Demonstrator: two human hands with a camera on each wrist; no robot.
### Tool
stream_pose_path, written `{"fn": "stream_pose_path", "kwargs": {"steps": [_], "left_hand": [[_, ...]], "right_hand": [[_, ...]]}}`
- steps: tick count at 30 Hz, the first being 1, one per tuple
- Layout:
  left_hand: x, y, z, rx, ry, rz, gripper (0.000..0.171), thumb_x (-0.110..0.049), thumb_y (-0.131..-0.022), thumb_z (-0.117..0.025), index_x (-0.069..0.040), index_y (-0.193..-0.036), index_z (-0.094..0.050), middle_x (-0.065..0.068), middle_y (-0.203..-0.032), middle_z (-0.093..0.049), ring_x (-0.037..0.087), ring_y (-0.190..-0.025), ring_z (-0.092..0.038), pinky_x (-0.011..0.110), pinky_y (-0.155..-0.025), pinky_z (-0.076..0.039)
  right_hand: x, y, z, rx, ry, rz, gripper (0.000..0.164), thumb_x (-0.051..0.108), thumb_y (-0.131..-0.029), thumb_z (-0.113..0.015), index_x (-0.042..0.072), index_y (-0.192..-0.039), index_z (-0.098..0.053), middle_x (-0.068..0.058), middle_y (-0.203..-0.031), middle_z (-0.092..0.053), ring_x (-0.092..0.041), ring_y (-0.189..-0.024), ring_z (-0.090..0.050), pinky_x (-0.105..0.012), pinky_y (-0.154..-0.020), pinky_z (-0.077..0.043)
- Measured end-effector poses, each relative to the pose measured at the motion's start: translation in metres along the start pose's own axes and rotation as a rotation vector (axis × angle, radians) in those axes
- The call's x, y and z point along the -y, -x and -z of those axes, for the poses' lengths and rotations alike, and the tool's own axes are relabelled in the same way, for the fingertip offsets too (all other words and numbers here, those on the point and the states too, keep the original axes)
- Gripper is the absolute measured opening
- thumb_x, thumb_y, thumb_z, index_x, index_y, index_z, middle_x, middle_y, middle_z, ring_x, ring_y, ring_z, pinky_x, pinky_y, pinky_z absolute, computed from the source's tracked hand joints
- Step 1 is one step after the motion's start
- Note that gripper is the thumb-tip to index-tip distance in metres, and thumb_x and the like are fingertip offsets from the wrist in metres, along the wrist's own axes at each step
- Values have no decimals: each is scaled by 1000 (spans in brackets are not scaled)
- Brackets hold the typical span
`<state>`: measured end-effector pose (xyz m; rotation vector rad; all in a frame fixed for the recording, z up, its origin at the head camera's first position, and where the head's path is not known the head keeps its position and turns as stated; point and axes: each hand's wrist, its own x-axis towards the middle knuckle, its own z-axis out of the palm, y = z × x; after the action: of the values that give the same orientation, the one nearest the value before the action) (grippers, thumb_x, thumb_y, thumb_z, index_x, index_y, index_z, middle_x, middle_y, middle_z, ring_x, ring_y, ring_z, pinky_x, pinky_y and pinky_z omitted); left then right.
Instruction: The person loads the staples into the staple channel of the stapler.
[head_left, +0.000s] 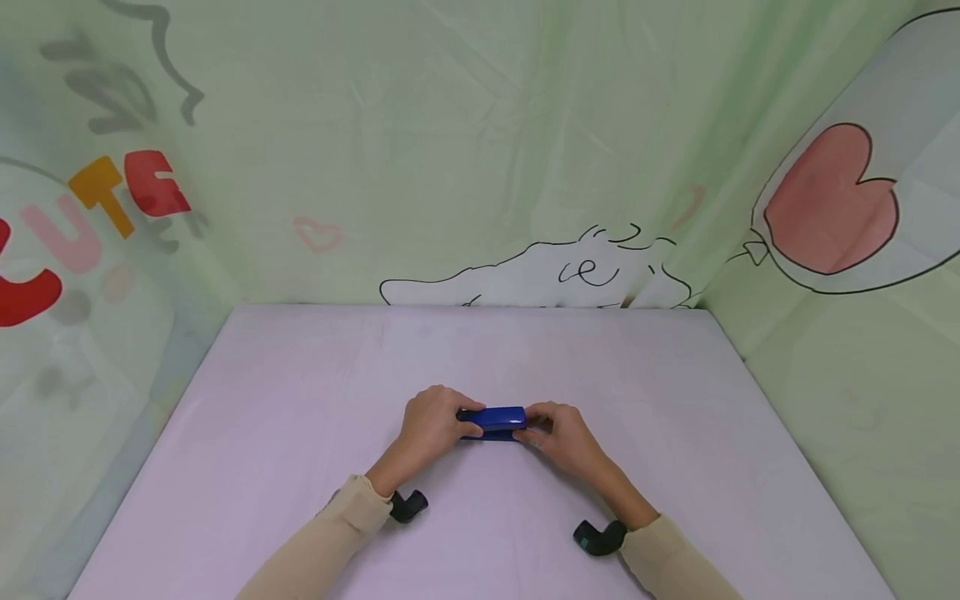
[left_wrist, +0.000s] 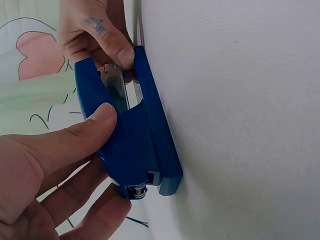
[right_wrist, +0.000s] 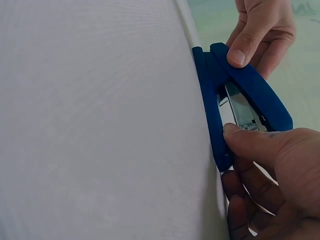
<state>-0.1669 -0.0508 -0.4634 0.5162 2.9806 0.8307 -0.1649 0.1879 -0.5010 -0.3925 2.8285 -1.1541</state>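
Note:
A blue stapler point(head_left: 495, 419) lies on the table in front of me, its long side running left to right. My left hand point(head_left: 435, 425) grips its rear part, thumb on the near side of the top arm point(left_wrist: 122, 150). At the other end my right hand point(head_left: 562, 437) holds the front, with its thumb against the base point(right_wrist: 209, 110) and its fingers on the far side. The stapler's mouth gapes between arm and base. Inside it shows the silver metal magazine point(left_wrist: 115, 85).
The table point(head_left: 300, 375) has a pale lilac cover. Light green curtains point(head_left: 450, 150) with printed drawings enclose it at the back and both sides. A black curved device point(head_left: 408, 506) sits at the left wrist, and a similar black device point(head_left: 598, 538) at the right.

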Motion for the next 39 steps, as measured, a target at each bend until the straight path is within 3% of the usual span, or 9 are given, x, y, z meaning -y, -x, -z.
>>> {"fn": "stream_pose_path", "kwargs": {"steps": [14,25,39], "left_hand": [[-3,-3,4,37,-33,-5,33,-31,-81,-92,-23,-112,-85,5,-115,-82,26,-103,-73,32,-72,-55],[-8,-5,3,64,-77,14,33,-31,-83,-92,-23,-113,-85,6,-117,-81,26,-106,-73,37,-78,-57],[-14,-6,5,46,-132,-18,31,-30,-82,-92,-21,-111,-85,5,-113,-82,25,-103,-75,35,-74,-58]], "right_hand": [[-5,-1,-1,2,-19,22,23,8,-89,-85,5,-111,-80,-10,-111,-80,-20,-101,-73,-33,-87,-60],[-3,-1,1,3,-31,23,23,7,-88,-85,4,-111,-80,-12,-112,-80,-21,-101,-74,-32,-87,-60],[-4,-2,-1,-5,-32,15,24,7,-87,-85,5,-111,-80,-10,-109,-81,-19,-97,-74,-31,-85,-60]]}}
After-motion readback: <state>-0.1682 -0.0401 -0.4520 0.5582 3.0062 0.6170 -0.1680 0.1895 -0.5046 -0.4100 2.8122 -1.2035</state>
